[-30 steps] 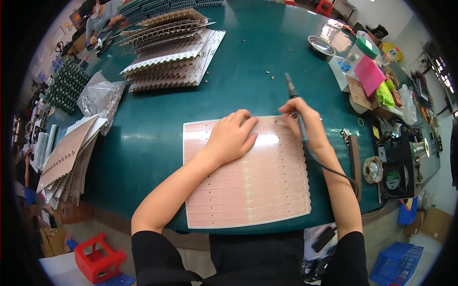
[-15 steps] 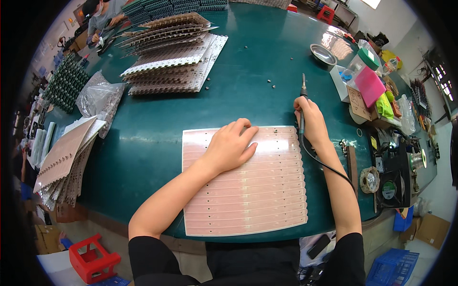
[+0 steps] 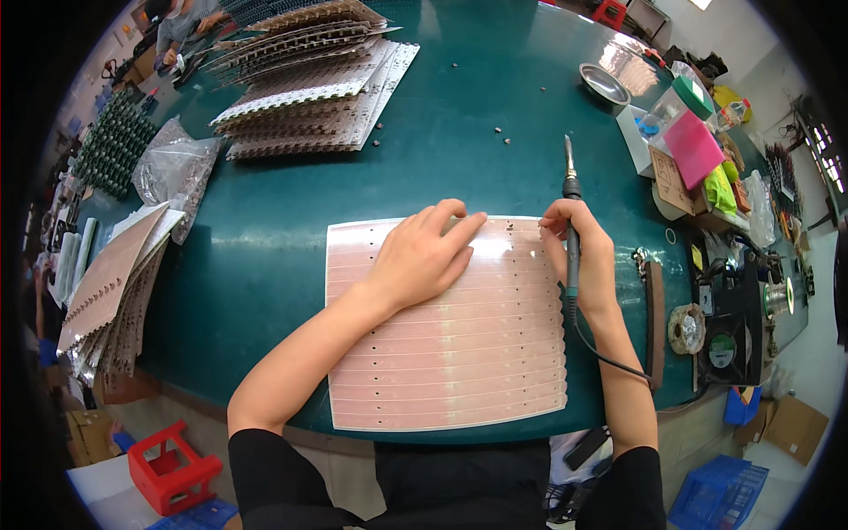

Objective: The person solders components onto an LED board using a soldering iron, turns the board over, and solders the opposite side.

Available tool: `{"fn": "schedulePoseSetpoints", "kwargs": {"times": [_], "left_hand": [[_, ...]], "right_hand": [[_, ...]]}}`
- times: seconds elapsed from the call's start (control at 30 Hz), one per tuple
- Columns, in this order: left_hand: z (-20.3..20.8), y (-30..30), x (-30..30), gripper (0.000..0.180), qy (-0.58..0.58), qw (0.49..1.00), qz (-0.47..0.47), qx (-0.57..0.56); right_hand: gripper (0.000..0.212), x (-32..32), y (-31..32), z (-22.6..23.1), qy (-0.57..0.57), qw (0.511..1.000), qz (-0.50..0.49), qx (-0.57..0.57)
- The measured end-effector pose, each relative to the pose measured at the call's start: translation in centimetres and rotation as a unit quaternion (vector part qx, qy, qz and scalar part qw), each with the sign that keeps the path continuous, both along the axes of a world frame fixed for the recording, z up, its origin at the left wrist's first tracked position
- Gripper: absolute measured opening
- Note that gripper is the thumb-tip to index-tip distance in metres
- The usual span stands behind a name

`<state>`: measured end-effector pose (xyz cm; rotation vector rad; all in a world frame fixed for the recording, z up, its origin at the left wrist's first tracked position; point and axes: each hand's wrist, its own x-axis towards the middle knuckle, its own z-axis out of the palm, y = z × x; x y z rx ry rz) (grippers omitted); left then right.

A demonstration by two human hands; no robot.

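A pinkish flat panel [image 3: 450, 371], divided into several narrow strips with small dark dots, lies on the green table in front of me. My left hand [image 3: 426, 254] rests on its far half, palm down and fingers apart, with the index fingertip by the far edge. My right hand [image 3: 590, 256] holds a soldering iron [image 3: 572, 208], its metal tip pointing up and away from the panel. The thumb and index finger of that hand are at the panel's far right corner. Its cord runs down beside my right forearm. A tiny dark part [image 3: 510, 226] sits near the far edge.
Tall stacks of similar panels [image 3: 309, 106] stand far left, with a plastic bag [image 3: 177, 172] and leaning sheets [image 3: 115, 283] nearer. A metal dish [image 3: 605, 84], a pink box [image 3: 693, 148] and a solder spool [image 3: 779, 296] are on the right. A co-worker [image 3: 181, 35] sits beyond.
My right hand has moved left to the panel's far right corner, still holding the soldering iron. My left index finger has stretched farther right along the far edge. The whole view has shifted slightly.
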<state>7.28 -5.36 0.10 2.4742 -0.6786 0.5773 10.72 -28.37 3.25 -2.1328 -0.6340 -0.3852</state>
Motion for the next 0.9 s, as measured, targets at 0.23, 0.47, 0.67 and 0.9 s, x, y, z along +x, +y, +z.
{"fn": "schedulePoseSetpoints", "kwargs": {"times": [0.23,0.47,0.67,0.9], "left_hand": [[1.6,-2.0,2.5,0.013,0.056,0.997,-0.032,-0.048],[-0.3,-4.2,4.5,0.011,0.148,0.982,-0.016,-0.115],[-0.9,-3.9,4.6,0.009,0.158,0.975,-0.025,-0.157],[-1.3,-3.0,5.0,0.013,0.147,0.968,-0.060,-0.193]], "right_hand": [[0.027,-0.2,0.4,-0.9,0.065,0.995,0.001,0.075],[0.028,0.0,0.5,-2.4,0.015,0.999,0.039,0.034],[0.029,0.1,1.0,-2.9,0.101,0.991,0.013,0.081],[0.029,0.2,1.4,-3.2,0.122,0.988,0.011,0.092]]}}
